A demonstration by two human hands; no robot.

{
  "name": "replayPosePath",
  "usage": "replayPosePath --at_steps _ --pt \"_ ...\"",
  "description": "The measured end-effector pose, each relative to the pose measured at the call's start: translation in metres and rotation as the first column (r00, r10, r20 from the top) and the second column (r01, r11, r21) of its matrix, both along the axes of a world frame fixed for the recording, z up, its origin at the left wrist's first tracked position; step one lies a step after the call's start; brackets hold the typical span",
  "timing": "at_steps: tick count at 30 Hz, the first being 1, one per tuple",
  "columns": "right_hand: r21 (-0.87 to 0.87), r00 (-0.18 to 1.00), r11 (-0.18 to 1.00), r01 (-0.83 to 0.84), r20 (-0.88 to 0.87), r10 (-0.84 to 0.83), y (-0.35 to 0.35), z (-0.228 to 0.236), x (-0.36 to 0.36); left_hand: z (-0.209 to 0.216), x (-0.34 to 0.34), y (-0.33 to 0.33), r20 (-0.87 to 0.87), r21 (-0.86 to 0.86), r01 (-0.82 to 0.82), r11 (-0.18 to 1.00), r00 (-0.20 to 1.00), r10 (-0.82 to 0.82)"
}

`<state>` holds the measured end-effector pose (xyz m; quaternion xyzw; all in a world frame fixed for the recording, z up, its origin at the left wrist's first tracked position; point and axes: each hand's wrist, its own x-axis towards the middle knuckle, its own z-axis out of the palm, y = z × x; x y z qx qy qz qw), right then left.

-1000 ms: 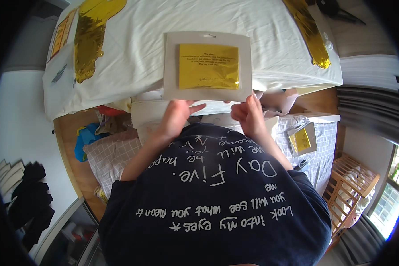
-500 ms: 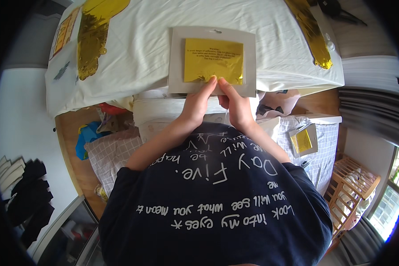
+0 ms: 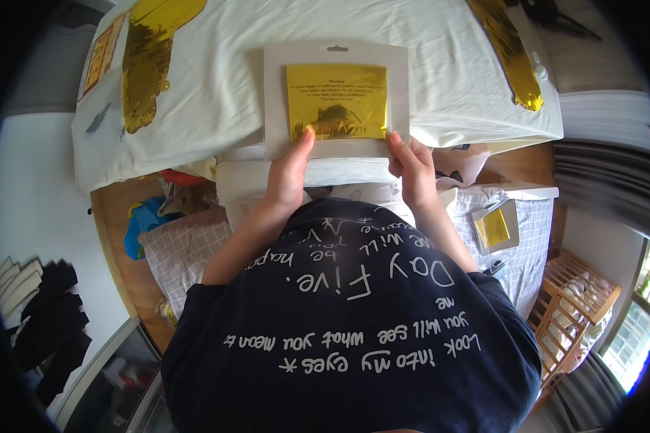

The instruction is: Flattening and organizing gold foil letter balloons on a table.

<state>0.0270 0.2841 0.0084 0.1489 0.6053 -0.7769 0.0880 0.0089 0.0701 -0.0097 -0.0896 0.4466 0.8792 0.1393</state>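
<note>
A flat packet [image 3: 337, 101] with a grey-white border, a hanging slot at its top and a folded gold foil sheet showing in its middle is held up in front of me, above the near edge of the white-covered table. My left hand [image 3: 289, 169] pinches its lower left part, thumb on the front. At the lower right corner, my right hand [image 3: 413, 166] grips it with the thumb on the front. The fingers behind the packet are partly hidden.
Long gold foil pieces [image 3: 148, 72] [image 3: 509, 58] lie on the white cloth [image 3: 253, 50] at left and right. A similar gold packet [image 3: 496, 225] rests on the checked cloth [image 3: 534, 209] at right. A wooden slatted rack [image 3: 570, 303] stands beyond. Blue plastic [image 3: 143, 227] lies lower left.
My hands have moved apart, from the bottom middle of the packet to its lower left and lower right. The packet has shifted slightly left.
</note>
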Motion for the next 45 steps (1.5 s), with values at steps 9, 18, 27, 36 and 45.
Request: replayPosePath --at_steps 9,18,27,36,45 --pt "-0.042 0.986 0.987 0.157 0.058 -0.154 0.018 -0.002 0.007 -0.017 -0.001 -0.039 -0.041 0.007 0.064 0.998 0.997 -0.064" --pt "-0.104 0.976 0.982 0.159 -0.135 -0.172 0.073 -0.015 0.011 -0.019 -0.005 -0.085 -0.253 -0.432 0.042 0.901 0.953 -0.166" --pt "-0.152 0.979 0.986 0.069 -0.181 -0.096 -0.004 -0.015 0.031 -0.039 0.033 0.016 -0.026 -0.538 0.581 0.611 0.712 -0.701" --pt "-0.339 0.991 0.941 -0.004 -0.13 -0.042 -0.036 -0.006 0.039 -0.049 0.048 0.008 -0.097 -0.266 0.656 0.707 0.711 -0.696" --pt "-0.136 0.998 0.99 -0.043 -0.058 0.036 -0.057 -0.035 0.075 -0.069 0.081 -0.067 0.065 0.153 0.02 0.988 0.997 -0.03"
